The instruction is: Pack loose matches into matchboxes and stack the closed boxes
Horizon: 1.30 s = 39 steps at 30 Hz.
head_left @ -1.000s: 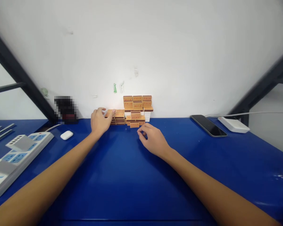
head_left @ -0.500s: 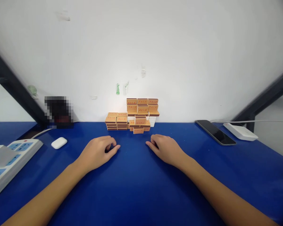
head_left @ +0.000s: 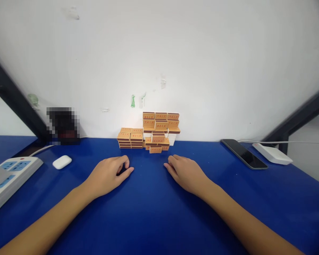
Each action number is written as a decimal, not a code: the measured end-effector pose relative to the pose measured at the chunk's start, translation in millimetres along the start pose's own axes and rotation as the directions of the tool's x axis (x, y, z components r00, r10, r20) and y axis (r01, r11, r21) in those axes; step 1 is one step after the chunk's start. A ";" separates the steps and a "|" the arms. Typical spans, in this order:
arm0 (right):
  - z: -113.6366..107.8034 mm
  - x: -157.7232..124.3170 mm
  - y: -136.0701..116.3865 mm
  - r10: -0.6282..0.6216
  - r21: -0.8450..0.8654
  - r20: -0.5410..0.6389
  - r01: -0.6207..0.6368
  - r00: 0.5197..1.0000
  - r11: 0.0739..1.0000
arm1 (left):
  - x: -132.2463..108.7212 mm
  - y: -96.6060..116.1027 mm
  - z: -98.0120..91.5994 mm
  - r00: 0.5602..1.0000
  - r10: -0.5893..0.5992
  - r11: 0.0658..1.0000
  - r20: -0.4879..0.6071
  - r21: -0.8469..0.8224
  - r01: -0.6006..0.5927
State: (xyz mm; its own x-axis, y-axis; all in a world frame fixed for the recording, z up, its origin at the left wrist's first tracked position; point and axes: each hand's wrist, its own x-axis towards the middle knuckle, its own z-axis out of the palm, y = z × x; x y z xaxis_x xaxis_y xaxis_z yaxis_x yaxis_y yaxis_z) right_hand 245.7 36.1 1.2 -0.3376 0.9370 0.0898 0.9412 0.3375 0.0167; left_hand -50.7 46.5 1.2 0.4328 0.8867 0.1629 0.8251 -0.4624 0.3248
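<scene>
Several orange matchboxes form a stepped structure [head_left: 161, 124] against the wall, with a lower stack of matchboxes [head_left: 130, 138] on its left. My left hand [head_left: 110, 175] rests on the blue table [head_left: 149, 212] in front of the lower stack, its fingers curled and a gap between thumb and index finger, holding nothing. On the right, my right hand [head_left: 187, 173] rests on the table, thumb and fingers loosely curled, also with nothing visible in it. Neither hand touches the matchboxes.
A white power strip [head_left: 18, 173] and a small white case [head_left: 62, 162] lie at the left. A black phone [head_left: 243, 153] and a white box with a cable [head_left: 273, 153] lie at the right. A pixelated dark object [head_left: 63, 125] stands by the wall.
The view has tilted and shifted slightly. Both hands keep nearly the same place and pose, and the matchboxes stand as before.
</scene>
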 end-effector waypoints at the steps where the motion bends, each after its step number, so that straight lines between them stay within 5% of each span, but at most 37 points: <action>1: -0.5 -0.1 -0.3 0.001 -0.001 0.002 -0.001 1.000 1.000 | 0.0 -0.1 0.0 1.000 -0.001 1.000 0.003 -0.001 0.001; 23: -3.7 -0.9 -3.3 -0.021 0.004 0.029 0.021 0.999 1.000 | -1.2 -1.0 -0.1 0.998 0.030 0.999 -0.056 -0.038 -0.032; 27: -4.7 -1.5 -3.3 -0.017 0.013 0.030 0.017 0.999 1.000 | 6.7 -7.9 -12.6 0.957 0.003 0.998 -0.289 -0.066 -0.023; 30: -6.0 -1.9 -3.5 -0.019 0.016 0.027 0.019 0.999 1.000 | 19.2 -10.6 -26.0 0.888 0.075 0.993 -0.454 0.113 -0.026; 33: -7.1 -2.3 -3.8 -0.018 0.019 0.031 0.017 0.999 1.000 | 34.8 -11.9 -33.4 0.910 0.164 0.964 -0.380 0.259 -0.065; 39: -8.2 -2.5 -2.5 -0.026 0.040 0.021 0.025 0.999 0.999 | 58.4 -27.0 -32.5 0.949 0.128 0.980 -0.288 0.185 -0.076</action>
State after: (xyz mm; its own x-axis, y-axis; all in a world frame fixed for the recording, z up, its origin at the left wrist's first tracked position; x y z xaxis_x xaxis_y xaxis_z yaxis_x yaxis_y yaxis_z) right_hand 244.3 32.1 9.1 -0.3622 0.9296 0.0684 0.9310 0.3643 -0.0207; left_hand -59.5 111.0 32.2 0.4119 0.7841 0.4643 0.8426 -0.5217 0.1335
